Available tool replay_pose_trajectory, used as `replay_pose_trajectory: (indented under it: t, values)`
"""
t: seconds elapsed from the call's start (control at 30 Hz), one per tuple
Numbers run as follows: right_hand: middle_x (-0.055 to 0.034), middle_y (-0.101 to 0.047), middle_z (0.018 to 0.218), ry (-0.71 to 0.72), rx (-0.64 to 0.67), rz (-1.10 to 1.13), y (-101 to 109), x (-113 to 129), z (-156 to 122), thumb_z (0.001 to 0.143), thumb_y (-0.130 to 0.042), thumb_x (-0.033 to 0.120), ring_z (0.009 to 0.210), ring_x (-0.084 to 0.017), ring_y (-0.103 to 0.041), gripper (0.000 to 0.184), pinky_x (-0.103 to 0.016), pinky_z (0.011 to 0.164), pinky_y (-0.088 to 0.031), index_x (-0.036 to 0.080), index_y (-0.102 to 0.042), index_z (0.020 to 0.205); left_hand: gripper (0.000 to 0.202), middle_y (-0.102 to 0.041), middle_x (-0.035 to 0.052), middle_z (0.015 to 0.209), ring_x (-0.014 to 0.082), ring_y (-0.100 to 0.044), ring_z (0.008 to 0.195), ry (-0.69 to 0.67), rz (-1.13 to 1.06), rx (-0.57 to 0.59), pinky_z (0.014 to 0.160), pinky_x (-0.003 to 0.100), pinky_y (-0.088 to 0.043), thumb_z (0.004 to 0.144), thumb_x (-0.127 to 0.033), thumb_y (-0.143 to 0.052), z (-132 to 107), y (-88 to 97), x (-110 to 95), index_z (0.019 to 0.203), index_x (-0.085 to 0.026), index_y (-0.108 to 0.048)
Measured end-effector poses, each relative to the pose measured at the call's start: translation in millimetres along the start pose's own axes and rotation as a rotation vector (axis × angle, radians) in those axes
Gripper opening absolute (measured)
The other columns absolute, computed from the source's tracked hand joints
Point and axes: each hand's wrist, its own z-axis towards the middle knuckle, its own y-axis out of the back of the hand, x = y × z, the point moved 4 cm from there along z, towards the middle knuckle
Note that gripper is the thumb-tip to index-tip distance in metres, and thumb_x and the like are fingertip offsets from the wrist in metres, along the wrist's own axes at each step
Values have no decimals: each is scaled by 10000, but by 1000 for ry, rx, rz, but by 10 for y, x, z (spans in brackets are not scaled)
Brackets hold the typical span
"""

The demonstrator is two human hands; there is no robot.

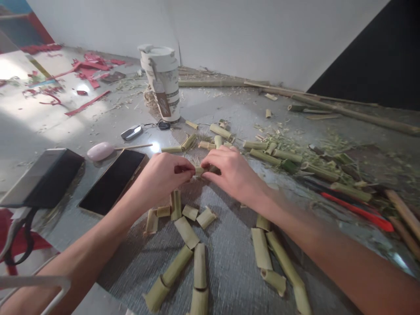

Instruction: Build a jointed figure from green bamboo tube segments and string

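My left hand and my right hand meet at the middle of the view, both pinched on one short pale-green bamboo piece held just above the grey floor mat. The fingers of both hands are closed around its ends. Below the hands lie several split bamboo segments on the mat, with more under my right forearm. Beyond the hands lie further round bamboo pieces.
A stack of paper cups stands at the back. Two phones and a pink object lie left. Keys, red paper scraps, long bamboo poles, a red-handled tool, scissors.
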Motion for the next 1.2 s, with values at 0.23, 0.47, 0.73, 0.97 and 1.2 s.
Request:
replay_pose_trajectory:
  t: [0.23,0.47,0.73,0.97,1.2]
  values:
    - [-22,-769,1011,-22,33,-26,8,14,3,945,-820,155,1005,-229,-675,100,-404,898,-378,185,-724,951,127,-770,-9,680,167,-663,657,56,-58,18,623,270,-451,838,-273,-743,34,-68,100,813,-226,-859]
    - [-28,-777,1043,-20,28,-39,13,7,-8,953,-804,139,1004,-226,-685,93,-400,908,-375,185,-725,972,173,-742,-2,669,146,-580,612,62,-77,15,597,264,-408,843,-297,-705,41,-105,90,828,-204,-850]
    - [-33,-788,1054,-54,5,-28,8,-18,-6,945,-811,143,1024,-240,-700,101,-409,915,-389,194,-725,958,179,-719,2,674,139,-548,626,-5,-29,-22,605,253,-392,850,-221,-648,22,-93,-40,825,-184,-821]
    - [-38,-790,1065,-78,3,-23,13,-8,-15,936,-827,153,1037,-251,-704,105,-427,942,-406,192,-730,947,178,-748,12,717,139,-575,623,-24,6,-43,615,253,-414,876,-229,-648,26,-97,-31,839,-180,-815]
    - [-42,-792,1075,-87,-5,-36,11,-5,-10,924,-835,143,1054,-262,-708,111,-451,953,-422,187,-740,961,181,-767,18,753,137,-589,630,-20,14,-44,628,259,-423,892,-214,-638,18,-99,-39,848,-178,-809]
